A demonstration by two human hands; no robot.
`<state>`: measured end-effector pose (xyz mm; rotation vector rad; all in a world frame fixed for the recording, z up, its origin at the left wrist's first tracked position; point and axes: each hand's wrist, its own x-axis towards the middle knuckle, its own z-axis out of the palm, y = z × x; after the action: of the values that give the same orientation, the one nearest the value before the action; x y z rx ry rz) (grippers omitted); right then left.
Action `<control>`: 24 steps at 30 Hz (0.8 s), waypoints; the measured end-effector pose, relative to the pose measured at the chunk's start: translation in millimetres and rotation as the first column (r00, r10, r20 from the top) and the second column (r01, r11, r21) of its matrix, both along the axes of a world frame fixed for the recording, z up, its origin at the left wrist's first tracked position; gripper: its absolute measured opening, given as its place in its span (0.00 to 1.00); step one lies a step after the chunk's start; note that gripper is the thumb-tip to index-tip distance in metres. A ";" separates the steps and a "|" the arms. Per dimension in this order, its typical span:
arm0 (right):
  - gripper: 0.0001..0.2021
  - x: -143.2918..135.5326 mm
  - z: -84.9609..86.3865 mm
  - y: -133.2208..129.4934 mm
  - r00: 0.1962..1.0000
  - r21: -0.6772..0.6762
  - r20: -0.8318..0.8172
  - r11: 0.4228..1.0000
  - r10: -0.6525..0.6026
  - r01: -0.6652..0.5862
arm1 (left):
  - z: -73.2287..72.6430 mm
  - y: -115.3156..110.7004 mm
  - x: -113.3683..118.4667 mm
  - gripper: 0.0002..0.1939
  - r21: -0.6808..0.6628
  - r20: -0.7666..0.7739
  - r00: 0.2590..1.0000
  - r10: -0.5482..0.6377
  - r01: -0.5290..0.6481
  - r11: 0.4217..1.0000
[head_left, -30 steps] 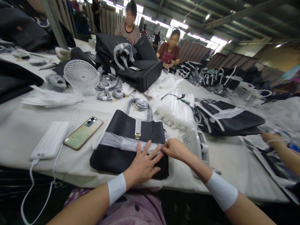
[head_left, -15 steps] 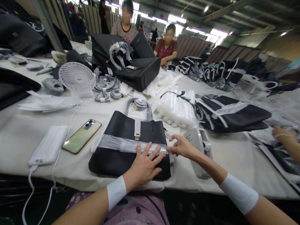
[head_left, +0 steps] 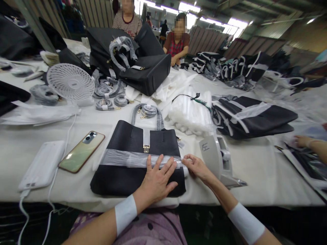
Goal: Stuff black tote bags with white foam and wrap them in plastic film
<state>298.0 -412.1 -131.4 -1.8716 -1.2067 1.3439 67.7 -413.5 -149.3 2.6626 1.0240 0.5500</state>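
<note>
A black handbag (head_left: 117, 180) lies flat in front of me, its wrapped handles away from me and a gold clasp on its front. Across its middle runs a translucent plastic strip (head_left: 114, 158). My left hand (head_left: 159, 173) rests on the strip and the bag's front, fingers spread. At the bag's right edge my right hand (head_left: 195, 166) has thumb and forefinger pinched together at the strip's end. The fingertips partly hide what they grip. Just right of that hand stands a grey tape dispenser (head_left: 213, 154).
On the left lie a phone (head_left: 81, 151), a white power bank (head_left: 42, 165) with a cable and a small fan (head_left: 71, 83). Black bags (head_left: 150, 75) and white rolls (head_left: 190, 114) sit behind; more bags (head_left: 255, 115) lie right. Two people are across the table, and another person's hand (head_left: 304, 141) is at right.
My right hand's fingers have closed into a pinch at the bag's right edge. The left hand stays flat on the bag. The view has shifted slightly, showing more of the tape dispenser.
</note>
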 end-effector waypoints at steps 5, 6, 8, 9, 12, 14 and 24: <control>0.24 -8.3 -14.3 -15.4 0.993 0.121 0.032 0.987 -0.110 0.105 | -1.5 -0.9 0.0 0.34 0.015 -0.004 1.000 0.002 -0.002 1.000; 0.25 -10.6 -15.7 -17.1 0.991 0.141 0.048 0.983 -0.126 0.118 | -1.8 -1.2 0.1 0.33 0.021 -0.004 1.000 0.007 -0.007 1.000; 0.26 -15.0 -17.8 -19.2 0.984 0.189 0.083 0.972 -0.160 0.142 | -2.5 -1.7 0.3 0.33 0.037 -0.004 1.000 0.014 -0.014 0.999; 0.26 -16.9 -18.8 -19.7 0.979 0.213 0.103 0.966 -0.175 0.150 | -2.8 -1.9 0.3 0.33 0.044 -0.003 1.000 0.016 -0.016 0.999; 0.27 -21.1 -21.9 -20.2 0.964 0.278 0.164 0.947 -0.209 0.158 | -3.8 -2.6 0.2 0.34 0.053 0.006 1.000 0.008 -0.008 0.999; 0.27 -23.6 -23.9 -20.8 0.950 0.316 0.205 0.935 -0.234 0.162 | -5.2 -3.2 0.6 0.34 0.054 0.015 1.000 0.008 -0.009 0.998; 0.26 -19.2 -25.6 -16.0 0.899 0.376 0.270 0.897 -0.346 0.233 | -17.7 -3.3 6.4 0.39 0.087 -0.001 0.995 0.102 -0.101 0.991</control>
<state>278.8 -428.1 -157.0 -1.9738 -1.1609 0.6293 74.1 -416.8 -167.0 2.6996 1.1681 0.6217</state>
